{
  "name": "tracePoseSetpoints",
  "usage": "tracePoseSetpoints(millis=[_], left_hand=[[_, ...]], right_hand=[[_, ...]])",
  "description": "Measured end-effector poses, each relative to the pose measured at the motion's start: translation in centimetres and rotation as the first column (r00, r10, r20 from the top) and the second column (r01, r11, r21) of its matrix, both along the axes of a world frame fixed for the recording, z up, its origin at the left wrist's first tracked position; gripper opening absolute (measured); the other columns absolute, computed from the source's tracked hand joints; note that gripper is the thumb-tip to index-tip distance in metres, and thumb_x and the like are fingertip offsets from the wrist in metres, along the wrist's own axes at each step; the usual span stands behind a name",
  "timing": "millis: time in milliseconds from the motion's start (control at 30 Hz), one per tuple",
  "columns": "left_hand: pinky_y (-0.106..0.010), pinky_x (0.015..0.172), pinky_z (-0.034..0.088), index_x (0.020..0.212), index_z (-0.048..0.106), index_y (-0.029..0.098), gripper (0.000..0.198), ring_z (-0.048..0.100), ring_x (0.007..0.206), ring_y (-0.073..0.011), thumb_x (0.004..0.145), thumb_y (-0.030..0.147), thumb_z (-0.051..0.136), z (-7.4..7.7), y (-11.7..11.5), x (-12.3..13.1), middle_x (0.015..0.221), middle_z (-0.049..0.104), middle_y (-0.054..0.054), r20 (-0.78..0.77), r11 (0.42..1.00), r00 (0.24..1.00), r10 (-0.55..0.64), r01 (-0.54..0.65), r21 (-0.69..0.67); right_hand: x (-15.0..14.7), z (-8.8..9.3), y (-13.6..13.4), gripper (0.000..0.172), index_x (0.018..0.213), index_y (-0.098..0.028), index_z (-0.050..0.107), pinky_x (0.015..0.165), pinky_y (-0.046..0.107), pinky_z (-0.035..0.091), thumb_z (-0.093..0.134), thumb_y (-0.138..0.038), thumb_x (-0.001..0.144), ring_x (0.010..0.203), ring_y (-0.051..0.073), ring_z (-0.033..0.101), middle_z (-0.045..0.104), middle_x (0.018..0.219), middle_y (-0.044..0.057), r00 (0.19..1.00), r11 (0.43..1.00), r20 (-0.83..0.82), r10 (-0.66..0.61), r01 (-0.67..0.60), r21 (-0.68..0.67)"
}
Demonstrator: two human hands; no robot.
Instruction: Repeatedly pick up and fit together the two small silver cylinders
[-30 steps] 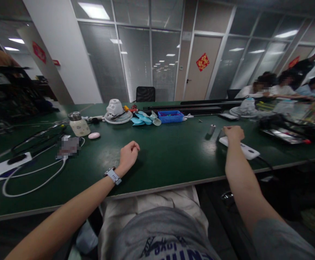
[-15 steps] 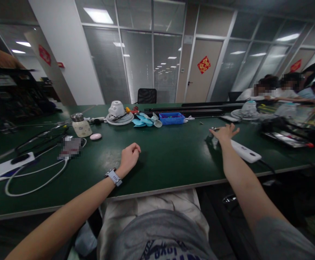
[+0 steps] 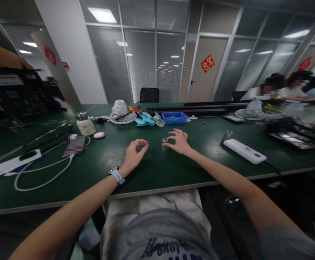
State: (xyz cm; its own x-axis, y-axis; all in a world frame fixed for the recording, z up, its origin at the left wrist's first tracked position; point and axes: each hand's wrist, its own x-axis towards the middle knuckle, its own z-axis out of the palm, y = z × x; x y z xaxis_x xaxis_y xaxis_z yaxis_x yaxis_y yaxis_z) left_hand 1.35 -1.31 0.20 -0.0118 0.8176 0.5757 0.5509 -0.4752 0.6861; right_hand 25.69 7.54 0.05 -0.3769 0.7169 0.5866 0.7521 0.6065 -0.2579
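Observation:
Over the middle of the green table (image 3: 157,173), my right hand (image 3: 179,141) pinches a small silvery cylinder (image 3: 165,143) between thumb and fingertips; the other fingers are raised. The cylinder is blurred, and its exact kind does not show. Left of it and apart from it is my left hand (image 3: 136,151), bent into a loose curve with a gap between thumb and fingers and nothing seen inside. A watch (image 3: 116,175) is on the left wrist. A second small greyish cylinder (image 3: 228,135) stands by the far end of a white power strip (image 3: 244,151) at right.
Along the back lie a white fan part (image 3: 119,112), light-blue fan blades (image 3: 145,119), a blue basket (image 3: 174,117) and black bars (image 3: 200,108). At left are a cream bottle (image 3: 86,125), a pink oval case (image 3: 99,135) and a white cable (image 3: 49,184). People sit far right.
My right hand has swung left from beside the power strip to the table's middle, carrying the small silvery cylinder. My left hand has loosened from a curled fist, its thumb and fingers now apart.

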Motion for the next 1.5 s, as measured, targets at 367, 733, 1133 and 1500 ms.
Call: tracePoseSetpoints(millis=[367, 733, 1133, 1500], left_hand=[[-0.036, 0.092, 0.051, 0.106, 0.058, 0.019, 0.04, 0.072, 0.092, -0.0209, 0.076, 0.041, 0.074, -0.1, -0.2, 0.6, 0.102, 0.073, -0.007, 0.089, 0.983, 0.979, -0.183, 0.184, 0.001], [-0.037, 0.088, 0.048, 0.107, 0.046, 0.021, 0.046, 0.071, 0.095, -0.0227, 0.074, 0.037, 0.074, -1.5, 1.2, -0.8, 0.085, 0.076, -0.006, 0.061, 0.987, 0.997, -0.047, 0.056, -0.15], [-0.04, 0.093, 0.043, 0.118, 0.054, 0.021, 0.045, 0.068, 0.101, -0.0235, 0.077, 0.029, 0.072, -1.3, 0.7, -0.9, 0.092, 0.078, -0.006, -0.169, 0.962, 0.977, -0.128, 0.081, -0.262], [-0.037, 0.091, 0.044, 0.119, 0.055, 0.022, 0.047, 0.067, 0.104, -0.0237, 0.077, 0.036, 0.071, -1.5, 0.8, -1.0, 0.096, 0.078, -0.006, -0.141, 0.962, 0.981, -0.136, 0.097, -0.255]], right_hand=[[-4.3, -0.3, -4.8, 0.036, 0.088, -0.022, 0.067, 0.096, 0.041, 0.034, 0.072, -0.056, 0.076, 0.116, 0.025, 0.053, 0.07, 0.103, 0.005, 0.933, 0.935, -0.066, 0.355, -0.355, 0.006], [-4.3, 0.1, -5.0, 0.038, 0.084, -0.021, 0.066, 0.092, 0.04, 0.035, 0.072, -0.057, 0.075, 0.106, 0.026, 0.057, 0.07, 0.098, 0.006, 0.941, 0.941, -0.052, 0.334, -0.336, -0.034], [3.9, 1.8, 1.8, 0.04, 0.076, -0.022, 0.072, 0.098, 0.048, 0.027, 0.071, -0.062, 0.071, 0.112, 0.03, 0.048, 0.065, 0.108, 0.009, 0.984, 0.992, 0.128, -0.121, 0.114, 0.059], [22.0, 1.0, 7.4, 0.066, 0.11, -0.002, 0.069, 0.101, 0.064, 0.012, 0.057, -0.06, 0.081, 0.126, 0.045, 0.03, 0.047, 0.131, 0.034, 0.416, 0.407, 0.18, -0.891, 0.909, -0.088]])
